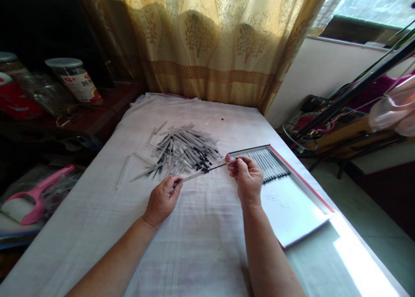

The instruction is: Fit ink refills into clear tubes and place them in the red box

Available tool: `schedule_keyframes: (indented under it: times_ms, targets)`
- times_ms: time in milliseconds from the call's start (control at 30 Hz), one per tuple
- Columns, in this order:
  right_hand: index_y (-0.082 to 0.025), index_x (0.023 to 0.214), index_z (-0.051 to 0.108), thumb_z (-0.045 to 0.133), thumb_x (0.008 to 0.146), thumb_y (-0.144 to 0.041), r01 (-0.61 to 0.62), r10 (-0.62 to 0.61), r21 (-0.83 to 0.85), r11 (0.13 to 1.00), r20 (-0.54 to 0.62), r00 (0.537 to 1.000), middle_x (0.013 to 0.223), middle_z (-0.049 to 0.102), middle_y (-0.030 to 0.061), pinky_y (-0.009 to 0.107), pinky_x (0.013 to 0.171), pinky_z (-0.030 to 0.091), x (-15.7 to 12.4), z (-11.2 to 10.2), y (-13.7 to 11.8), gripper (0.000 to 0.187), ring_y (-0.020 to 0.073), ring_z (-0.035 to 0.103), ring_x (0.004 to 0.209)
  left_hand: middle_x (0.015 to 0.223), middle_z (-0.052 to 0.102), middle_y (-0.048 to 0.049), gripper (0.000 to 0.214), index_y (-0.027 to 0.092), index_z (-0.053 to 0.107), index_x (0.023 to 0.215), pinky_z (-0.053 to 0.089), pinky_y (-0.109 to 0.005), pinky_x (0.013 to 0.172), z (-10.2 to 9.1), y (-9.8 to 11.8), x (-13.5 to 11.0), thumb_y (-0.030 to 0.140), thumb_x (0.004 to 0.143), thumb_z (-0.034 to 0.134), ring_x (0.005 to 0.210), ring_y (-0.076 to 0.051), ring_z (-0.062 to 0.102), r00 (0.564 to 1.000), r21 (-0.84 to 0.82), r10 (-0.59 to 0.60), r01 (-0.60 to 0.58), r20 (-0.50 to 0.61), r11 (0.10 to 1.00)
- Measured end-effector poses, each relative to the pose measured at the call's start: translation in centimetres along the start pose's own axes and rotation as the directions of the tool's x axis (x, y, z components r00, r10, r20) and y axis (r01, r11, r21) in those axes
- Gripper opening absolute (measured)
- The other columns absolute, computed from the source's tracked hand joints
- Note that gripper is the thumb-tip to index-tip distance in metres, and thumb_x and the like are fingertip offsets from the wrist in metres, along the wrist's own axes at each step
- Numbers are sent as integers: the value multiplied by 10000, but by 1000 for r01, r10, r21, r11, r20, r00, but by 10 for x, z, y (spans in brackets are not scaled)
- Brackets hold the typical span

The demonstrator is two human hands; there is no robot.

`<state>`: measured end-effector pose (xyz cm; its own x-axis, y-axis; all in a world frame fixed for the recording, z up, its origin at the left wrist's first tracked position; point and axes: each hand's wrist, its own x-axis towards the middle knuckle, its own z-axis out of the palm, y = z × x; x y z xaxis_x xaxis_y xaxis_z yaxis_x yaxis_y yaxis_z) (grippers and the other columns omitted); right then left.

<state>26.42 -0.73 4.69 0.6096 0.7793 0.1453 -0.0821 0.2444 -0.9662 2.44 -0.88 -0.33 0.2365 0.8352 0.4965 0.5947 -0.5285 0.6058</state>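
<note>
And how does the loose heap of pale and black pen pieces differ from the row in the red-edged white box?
The pen heap is jumbled; the pen row is neatly parallel. The heap rests on the white cloth; the row, in the red-edged white box. Both show pale and black parts.

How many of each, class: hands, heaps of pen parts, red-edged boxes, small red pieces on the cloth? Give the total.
Hands (left hand, right hand): 2
Heaps of pen parts: 1
Red-edged boxes: 1
Small red pieces: 1
Total: 5
</note>
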Motion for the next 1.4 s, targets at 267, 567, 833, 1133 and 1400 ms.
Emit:
schedule_keyframes:
  times_ms: [267,567,833,1133,1400]
  targets:
    - [-166,808,689,663,744,-377,-8,40,-190,982,162,986,704,714,39,221,458,489,-18,7,7,222,143,650,564,873,730,-55,206,191,650,1008,547,-290,748,0,0,-3,316,942,501,799,-184,691,991,82,126,-129,36,988]
    - [-229,932,736,548,862,-314,319,-138,-404,857,417,898,836,740,67,317,653,558,-49,15,27,218,204,696,749,883,732,-60,227,188,642,1025,543,-293,746,-1,4,-3,318,958,469,808,-187,692,990,83,117,-124,84,989]
    - [-201,1039,715,519,876,-324,238,-41,-386,891,454,890,816,741,62,314,625,558,-29,7,33,283,180,678,640,881,742,-52,248,197,627,1050,541,-300,779,-1,1,-3,324,954,437,832,-192,699,994,-25,14,-12,106,1000]
    - [-264,1047,724,556,853,-238,494,73,-780,384,559,826,1050,691,55,306,800,497,-13,13,40,257,208,661,884,910,752,-47,239,207,608,1038,539,-280,791,-1,0,-3,355,915,467,843,-186,708,980,-119,-172,184,104,976]
    - [-228,980,677,522,880,-256,498,29,-784,371,546,837,1039,669,82,301,729,484,-10,19,45,186,210,636,855,898,745,-40,233,214,634,1007,544,-275,777,-1,1,-2,350,907,473,823,-180,701,988,-54,-125,130,93,990]
